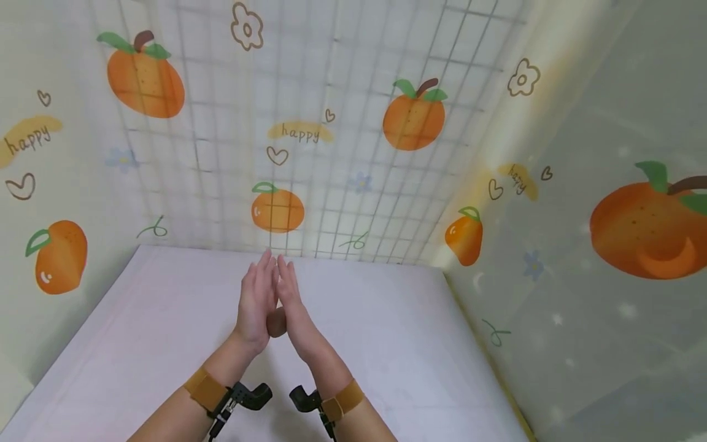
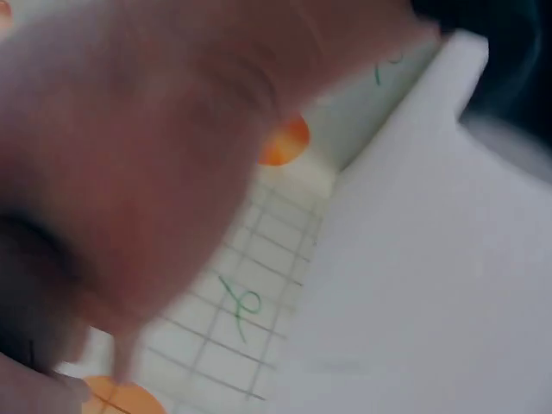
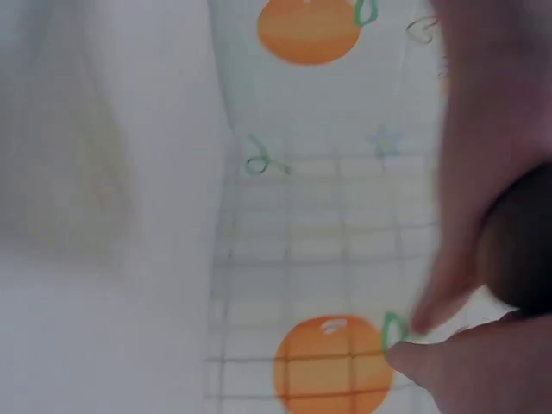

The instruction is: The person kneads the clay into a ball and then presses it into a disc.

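In the head view a small brown rounded lump [image 1: 277, 323], like a ball of clay, sits between the two palms. My left hand [image 1: 255, 307] presses on it from the left, its fingers straight and pointing away. From the other side my right hand [image 1: 294, 310] meets it, fingers also straight, and the fingertips of both hands come close together at the top. The left wrist view shows the lump [image 2: 30, 285] dark and cut off by the frame edge. In the right wrist view the lump [image 3: 526, 246] looks almost black, wedged between the blurred hands.
A white table surface [image 1: 386, 344] lies under the hands. Behind it stands a wire grid [image 1: 342, 80] covered by a pale sheet printed with oranges, hearts and the word happy. More printed sheet [image 1: 552, 344] closes off the right side. Each wrist wears a tan strap with a black camera mount.
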Tool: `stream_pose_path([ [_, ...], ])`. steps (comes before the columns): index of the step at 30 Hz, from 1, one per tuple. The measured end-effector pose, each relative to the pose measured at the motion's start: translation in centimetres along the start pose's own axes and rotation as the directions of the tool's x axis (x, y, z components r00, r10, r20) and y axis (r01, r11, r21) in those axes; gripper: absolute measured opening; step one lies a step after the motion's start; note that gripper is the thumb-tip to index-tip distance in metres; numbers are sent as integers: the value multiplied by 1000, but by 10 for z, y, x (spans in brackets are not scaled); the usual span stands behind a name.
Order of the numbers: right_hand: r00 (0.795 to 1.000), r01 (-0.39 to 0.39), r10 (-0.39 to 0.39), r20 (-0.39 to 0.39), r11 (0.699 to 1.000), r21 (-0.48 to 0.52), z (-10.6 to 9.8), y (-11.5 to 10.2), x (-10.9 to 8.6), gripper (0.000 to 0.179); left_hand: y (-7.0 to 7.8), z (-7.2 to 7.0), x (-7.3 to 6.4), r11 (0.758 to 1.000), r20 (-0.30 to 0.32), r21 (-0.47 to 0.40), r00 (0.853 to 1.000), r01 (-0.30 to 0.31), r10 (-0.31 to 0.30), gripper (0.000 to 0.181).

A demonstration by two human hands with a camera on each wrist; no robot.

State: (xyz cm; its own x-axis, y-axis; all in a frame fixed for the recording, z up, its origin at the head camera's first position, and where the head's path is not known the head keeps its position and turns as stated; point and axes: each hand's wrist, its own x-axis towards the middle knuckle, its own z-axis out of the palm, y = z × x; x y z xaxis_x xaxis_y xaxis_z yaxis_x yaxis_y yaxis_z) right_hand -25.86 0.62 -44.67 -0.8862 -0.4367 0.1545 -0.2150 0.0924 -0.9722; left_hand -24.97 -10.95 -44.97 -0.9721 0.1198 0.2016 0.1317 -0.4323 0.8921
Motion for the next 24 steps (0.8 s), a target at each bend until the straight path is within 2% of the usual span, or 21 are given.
stream_pose_path([
  [5, 996, 89, -88, 16, 994, -64, 3, -16, -3, 72, -12, 0, -3, 998, 10, -32, 998, 55, -55, 75],
  [9, 996, 85, -87, -16, 991, -100, -3, -17, 6, 65, -18, 7, -9, 998, 43, -32, 997, 58, -57, 72],
  [14, 998, 38, -43, -47, 995, -94, -10, -6, 12, 56, -9, 12, -10, 999, 80, -32, 997, 9, -6, 75],
  [18, 999, 15, -17, -40, 998, -57, -6, -4, 4, 56, 0, 9, -8, 1000, 73, -25, 997, -10, 11, 76],
  [21, 1000, 25, -26, -12, 999, -34, 1, -10, -7, 61, 2, 4, -6, 1000, 51, -20, 999, 10, -9, 78],
  [24, 998, 70, -70, 4, 996, -58, 5, -18, -11, 69, -3, 2, -7, 998, 31, -36, 998, 48, -47, 80],
])
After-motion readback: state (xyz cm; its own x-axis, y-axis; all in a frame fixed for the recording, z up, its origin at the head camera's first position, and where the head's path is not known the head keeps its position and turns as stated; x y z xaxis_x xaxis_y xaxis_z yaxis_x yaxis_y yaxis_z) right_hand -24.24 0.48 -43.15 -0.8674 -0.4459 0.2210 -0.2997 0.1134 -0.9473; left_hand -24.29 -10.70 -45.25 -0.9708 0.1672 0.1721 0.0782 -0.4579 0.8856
